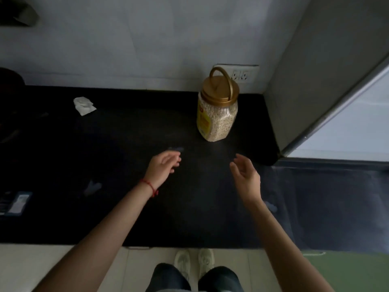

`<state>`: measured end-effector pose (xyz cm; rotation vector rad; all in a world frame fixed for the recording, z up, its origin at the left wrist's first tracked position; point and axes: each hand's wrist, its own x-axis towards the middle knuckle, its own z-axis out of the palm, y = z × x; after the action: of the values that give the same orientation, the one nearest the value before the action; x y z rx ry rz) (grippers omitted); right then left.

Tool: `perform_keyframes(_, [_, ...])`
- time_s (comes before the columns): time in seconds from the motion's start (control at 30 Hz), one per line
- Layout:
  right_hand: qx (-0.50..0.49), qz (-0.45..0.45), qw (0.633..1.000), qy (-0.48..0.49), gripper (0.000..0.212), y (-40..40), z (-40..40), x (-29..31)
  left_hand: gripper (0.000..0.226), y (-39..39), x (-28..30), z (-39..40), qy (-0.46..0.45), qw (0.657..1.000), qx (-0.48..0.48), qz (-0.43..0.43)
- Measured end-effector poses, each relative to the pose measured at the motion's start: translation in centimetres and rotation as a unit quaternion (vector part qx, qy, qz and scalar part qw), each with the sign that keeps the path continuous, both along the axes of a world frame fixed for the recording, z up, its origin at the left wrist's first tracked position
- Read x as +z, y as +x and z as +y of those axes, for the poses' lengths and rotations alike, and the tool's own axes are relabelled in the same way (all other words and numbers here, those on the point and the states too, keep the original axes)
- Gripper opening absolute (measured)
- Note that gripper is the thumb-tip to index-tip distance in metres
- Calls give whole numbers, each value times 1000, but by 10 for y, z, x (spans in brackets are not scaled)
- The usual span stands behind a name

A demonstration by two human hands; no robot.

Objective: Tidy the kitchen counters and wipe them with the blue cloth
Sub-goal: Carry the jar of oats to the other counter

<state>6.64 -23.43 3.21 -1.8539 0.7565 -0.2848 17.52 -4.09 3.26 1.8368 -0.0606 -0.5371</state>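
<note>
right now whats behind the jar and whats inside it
Behind the jar a white wall outlet shows beside its gold lid; the jar's handle covers the outlet's left end. Inside are pale grains filling it nearly to the lid. A yellow label hides part of them.

A jar of grain [216,110] is standing upright on the counter [130,207], toward its far right corner, just before a wall socket [242,74] on the wall behind. A crumpled paper [84,105] is lying on the counter far to the left of the jar, near the back wall. The person's left hand [163,166] and right hand [245,175] are hovering over the counter nearer than the jar, apart from each other. A flat packet [15,204] is sitting at the counter's left edge.
</note>
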Motion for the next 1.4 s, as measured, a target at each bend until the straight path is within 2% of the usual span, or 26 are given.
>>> perform_keyframes(0.13, [-8, -7, 1000, 7, 52, 53, -17, 1, 34, 75, 12, -45, -19, 999, 40, -5])
perform_keyframes(0.23, [-11, -17, 1000, 16, 64, 83, -21, 0, 43, 116, 18, -76, -56, 996, 59, 25])
perform_keyframes(0.33, [-16, -5, 1000, -15, 77, 106, -19, -2, 48, 141, 21, -106, -86, 993, 67, 45])
perform_keyframes(0.43, [-26, -12, 999, -24, 89, 122, -13, -6, 52, 156, 19, -131, -91, 992, 55, 64])
perform_keyframes(0.57, [-35, -3, 999, -22, 100, 136, -10, -14, 52, 160, 18, -154, -80, 989, 92, 87])
perform_keyframes(0.73, [-27, 0, 999, -32, 111, 144, -12, -19, 58, 152, 6, -146, -103, 986, 99, 90])
perform_keyframes(0.83, [-18, -8, 1000, -20, 118, 148, -20, -21, 45, 148, 1, -131, -109, 988, 80, 72])
perform_keyframes(1.03, [24, -35, 998, 37, 117, 150, -38, -28, 37, 159, -8, -128, -121, 987, 57, 87])
perform_keyframes(1.1, [24, -40, 998, 47, 115, 151, -41, -29, 34, 162, -13, -135, -115, 983, 95, 106])
perform_keyframes(1.17, [21, -48, 998, 42, 113, 152, -44, -29, 40, 163, -18, -140, -116, 979, 124, 113])
perform_keyframes(1.27, [21, -63, 997, 39, 106, 149, -49, -25, 46, 158, -17, -143, -102, 983, 112, 106])
perform_keyframes(1.4, [10, -78, 992, 95, 92, 142, -55, -14, 43, 141, -5, -136, -79, 992, 59, 76])
